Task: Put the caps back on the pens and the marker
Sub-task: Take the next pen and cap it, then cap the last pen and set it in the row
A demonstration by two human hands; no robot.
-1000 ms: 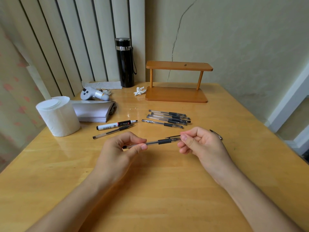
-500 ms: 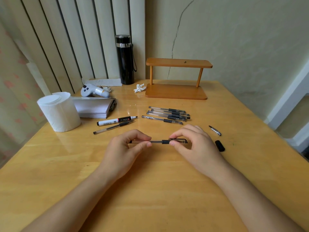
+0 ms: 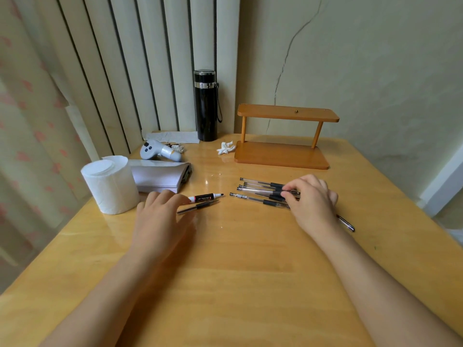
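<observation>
overhead, cracked wall (image 3: 288, 61) backs glossy wooden table (image 3: 238, 259).

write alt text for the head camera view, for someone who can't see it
Two bare hands reach across a wooden table: the right hand sets a pen onto a row of capped pens, and the left hand reaches an uncapped marker and an uncapped pen. A loose cap lies beside the right wrist.
</observation>
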